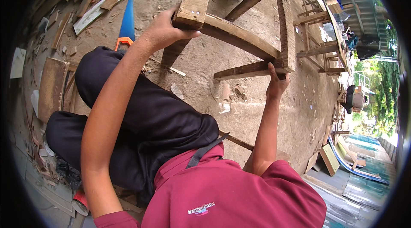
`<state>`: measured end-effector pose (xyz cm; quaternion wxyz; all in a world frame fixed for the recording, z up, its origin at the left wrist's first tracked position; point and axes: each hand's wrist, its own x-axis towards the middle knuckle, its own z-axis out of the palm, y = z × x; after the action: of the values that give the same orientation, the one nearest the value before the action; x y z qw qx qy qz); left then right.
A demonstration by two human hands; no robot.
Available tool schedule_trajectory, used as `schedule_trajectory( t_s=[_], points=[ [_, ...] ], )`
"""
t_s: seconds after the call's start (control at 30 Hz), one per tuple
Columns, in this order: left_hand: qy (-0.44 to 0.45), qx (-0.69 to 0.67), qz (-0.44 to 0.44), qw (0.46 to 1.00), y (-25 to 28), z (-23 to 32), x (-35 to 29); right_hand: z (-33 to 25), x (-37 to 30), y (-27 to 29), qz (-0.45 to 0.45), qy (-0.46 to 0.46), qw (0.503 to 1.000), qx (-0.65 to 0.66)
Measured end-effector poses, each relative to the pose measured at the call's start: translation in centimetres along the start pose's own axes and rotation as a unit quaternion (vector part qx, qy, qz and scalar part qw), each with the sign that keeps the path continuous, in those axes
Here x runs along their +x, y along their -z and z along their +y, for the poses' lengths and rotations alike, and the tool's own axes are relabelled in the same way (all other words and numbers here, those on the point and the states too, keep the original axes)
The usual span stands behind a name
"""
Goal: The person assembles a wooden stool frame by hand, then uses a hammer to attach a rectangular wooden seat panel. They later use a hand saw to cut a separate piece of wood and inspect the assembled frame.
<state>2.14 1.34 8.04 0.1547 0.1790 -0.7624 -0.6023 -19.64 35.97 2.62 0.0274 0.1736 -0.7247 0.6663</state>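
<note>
A rough wooden stool-like frame (240, 37), made of joined planks with legs, stands tilted in front of me. My left hand (168, 31) grips its near left corner, just below the end of a wide plank, with the thumb stretched along the underside. At the near right corner, my right hand (277, 84) holds the joint between the upright slat and the crossbar, thumb on top. Some fingers of both hands are hidden behind the wood. Left of the frame, a handsaw (127, 21) with a blue blade and orange handle lies by my knee.
Loose boards (100, 10) and offcuts lie at the upper left. A wooden crate-like piece (52, 89) sits beside my legs. Larger wooden framing (319, 48) stands at the right, with leaning panels (333, 161) below it. Chips litter the dirt ground (257, 110).
</note>
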Motion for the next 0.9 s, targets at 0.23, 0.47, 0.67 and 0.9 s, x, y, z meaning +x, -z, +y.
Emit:
schedule_trajectory(
  t_s=[0.23, 0.47, 0.67, 0.9],
  points=[
    [0.016, 0.026, 0.007, 1.0, -0.2, 1.1, -0.4, 0.1, -0.2, 0.1, 0.001, 0.054, 0.998, -0.025],
    [0.005, 0.106, 0.078, 0.991, -0.5, 1.1, -0.6, -0.4, -0.6, -0.7, 0.01, 0.047, 0.999, 0.011],
    [0.005, 0.116, 0.089, 0.989, -0.6, 1.5, -0.7, -0.8, -1.1, -1.6, 0.03, 0.058, 0.998, 0.02],
    [0.001, 0.175, 0.124, 0.977, -0.9, 1.5, -1.0, -0.7, -0.9, -1.2, 0.017, 0.053, 0.998, 0.025]
  ],
)
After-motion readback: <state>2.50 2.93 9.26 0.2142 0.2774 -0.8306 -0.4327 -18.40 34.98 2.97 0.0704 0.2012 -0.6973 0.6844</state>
